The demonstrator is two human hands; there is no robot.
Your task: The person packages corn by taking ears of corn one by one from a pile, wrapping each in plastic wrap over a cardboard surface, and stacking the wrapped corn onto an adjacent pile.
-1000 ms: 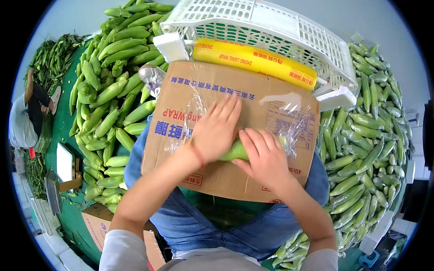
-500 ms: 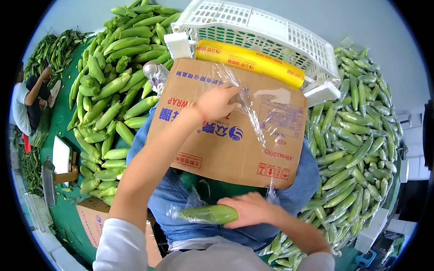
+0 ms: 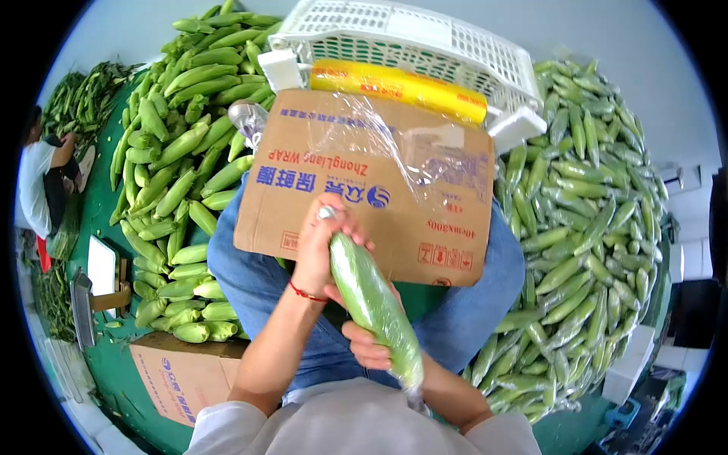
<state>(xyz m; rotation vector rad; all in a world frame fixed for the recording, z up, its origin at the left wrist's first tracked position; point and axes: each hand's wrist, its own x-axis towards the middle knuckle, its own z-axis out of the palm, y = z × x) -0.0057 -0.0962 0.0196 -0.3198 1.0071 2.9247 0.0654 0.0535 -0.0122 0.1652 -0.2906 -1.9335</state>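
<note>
Both hands hold an ear of corn (image 3: 371, 299), in green husk and wrapped in shiny clear film, slanting in front of my body. My left hand (image 3: 317, 246) is closed around its upper end, with a bit of gathered film showing by the fingers. Lower down, my right hand (image 3: 368, 347) grips the ear from beneath, its fingers partly hidden behind it. Loose film trails from the ear's lower tip. Beyond my hands, a printed cardboard sheet (image 3: 303, 155) lies across my legs, with clear film stretched over its upper part from a yellow roll of wrap (image 3: 398, 89).
A white plastic crate (image 3: 409, 34) stands behind the roll. Unwrapped corn (image 3: 178, 144) is heaped at left, film-wrapped corn (image 3: 584, 250) at right. A cardboard box (image 3: 182, 379) and a scale (image 3: 102, 273) are at lower left. Another person (image 3: 38, 174) sits at far left.
My left hand has left the film on the cardboard and come down to the ear's end. The ear has been raised and turned from level to slanting, and film now covers it.
</note>
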